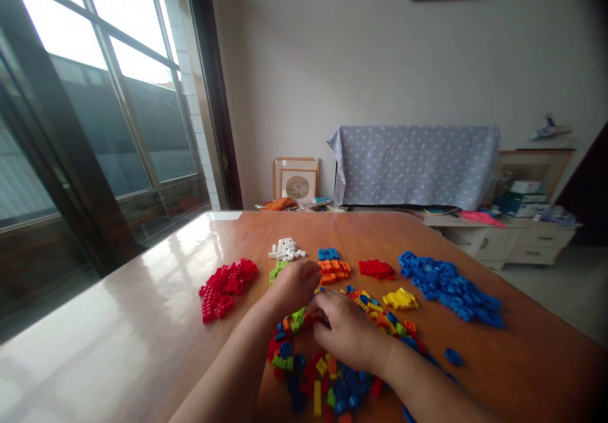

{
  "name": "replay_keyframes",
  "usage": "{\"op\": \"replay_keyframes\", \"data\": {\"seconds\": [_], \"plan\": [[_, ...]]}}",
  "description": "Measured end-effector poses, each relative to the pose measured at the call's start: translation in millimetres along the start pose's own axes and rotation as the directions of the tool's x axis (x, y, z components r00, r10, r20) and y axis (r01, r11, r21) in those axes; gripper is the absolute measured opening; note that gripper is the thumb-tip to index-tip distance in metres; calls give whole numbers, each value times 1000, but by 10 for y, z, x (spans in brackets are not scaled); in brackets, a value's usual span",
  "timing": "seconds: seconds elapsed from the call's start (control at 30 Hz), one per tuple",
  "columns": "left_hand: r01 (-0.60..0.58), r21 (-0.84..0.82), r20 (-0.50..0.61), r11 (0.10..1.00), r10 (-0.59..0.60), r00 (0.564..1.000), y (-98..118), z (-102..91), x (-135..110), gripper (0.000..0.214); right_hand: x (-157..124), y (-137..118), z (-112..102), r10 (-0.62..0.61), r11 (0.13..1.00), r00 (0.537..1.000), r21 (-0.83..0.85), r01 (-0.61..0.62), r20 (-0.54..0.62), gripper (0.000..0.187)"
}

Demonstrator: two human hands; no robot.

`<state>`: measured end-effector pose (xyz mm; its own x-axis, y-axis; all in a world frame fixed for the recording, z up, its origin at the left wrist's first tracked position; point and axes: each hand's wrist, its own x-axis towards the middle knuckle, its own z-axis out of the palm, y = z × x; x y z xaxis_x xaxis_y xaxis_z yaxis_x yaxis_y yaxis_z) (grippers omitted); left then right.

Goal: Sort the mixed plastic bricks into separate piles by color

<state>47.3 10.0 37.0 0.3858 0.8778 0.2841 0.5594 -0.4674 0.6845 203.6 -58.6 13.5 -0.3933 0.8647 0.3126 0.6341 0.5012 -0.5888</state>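
My left hand [299, 282] is over the middle of the table, its fingers curled beside a group of orange bricks [335, 271]. Just nearer to me, my right hand [342, 325] reaches into a mixed heap of toy building bricks [349, 385], fingers bent and drawn together. Whatever either hand holds is hidden by the fingers. Light green bricks [277, 272] show partly behind my left wrist. The mixed heap has red, yellow, orange, green and blue pieces, some of them round, and my right forearm covers part of it.
Sorted by colour on the wooden table [156, 321] are crimson bricks [225, 287], white bricks [286, 249], small blue bricks [327, 254], red bricks [377, 269], yellow bricks [400, 299] and a large blue pile [451, 287]. A round blue piece [454, 356] lies at right.
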Motion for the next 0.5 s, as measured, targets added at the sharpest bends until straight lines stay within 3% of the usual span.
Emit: {"op": "replay_keyframes", "data": {"seconds": [0.1,0.23,0.37,0.5], "plan": [[-31,-113,13,993,33,999,20,6,6,27,55,99,-114,107,940,994,326,-95,-19,17],[-28,-348,74,937,57,996,117,33,-7,33,81,168,-271,223,738,975,649,-183,21,20],[52,-513,181,857,49,982,191,130,-25,37,71,180,-343,283,596,959,778,-199,29,23],[57,-513,144,857,21,989,130,255,-12,28,74,212,-328,344,630,939,736,-245,18,28]]}}
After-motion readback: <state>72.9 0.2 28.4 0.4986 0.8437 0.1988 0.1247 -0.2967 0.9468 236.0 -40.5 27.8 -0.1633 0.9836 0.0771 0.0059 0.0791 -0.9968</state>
